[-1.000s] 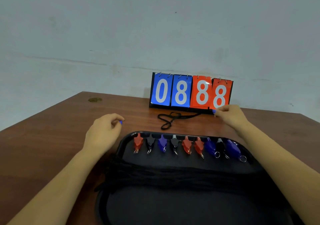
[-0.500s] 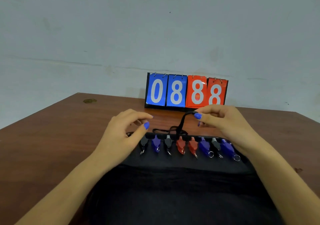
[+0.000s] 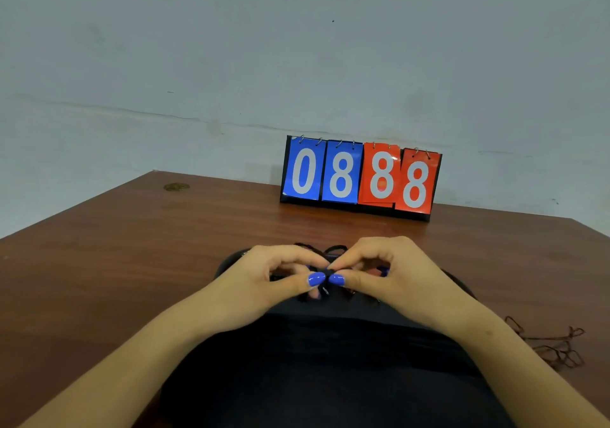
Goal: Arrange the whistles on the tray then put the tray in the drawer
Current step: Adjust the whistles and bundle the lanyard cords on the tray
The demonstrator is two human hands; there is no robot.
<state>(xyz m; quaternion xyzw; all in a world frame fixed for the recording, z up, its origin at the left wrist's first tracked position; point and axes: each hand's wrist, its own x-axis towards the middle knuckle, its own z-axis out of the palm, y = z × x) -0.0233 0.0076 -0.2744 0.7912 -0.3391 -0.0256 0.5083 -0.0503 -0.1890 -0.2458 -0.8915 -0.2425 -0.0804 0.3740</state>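
Broadly, the brown counter [image 3: 138, 262] runs wide and bare to my left and ahead as far as the flip scoreboard [image 3: 361, 178] at the wall edge; a tangle of dark cord [image 3: 558, 348] lies loose at my right. Nearer, the black tray [image 3: 323, 361] sits straight in front of me, its long side crosswise, its far rim under my hands. My left hand [image 3: 260, 282] and right hand [image 3: 396, 279] meet above that rim, thumbs tip to tip, both pinching one small dark piece [image 3: 327, 274], probably a whistle or its cord; I cannot tell which. The row of whistles is hidden beneath my fingers. I judge it goes straight down onto the tray, either hand equally near.
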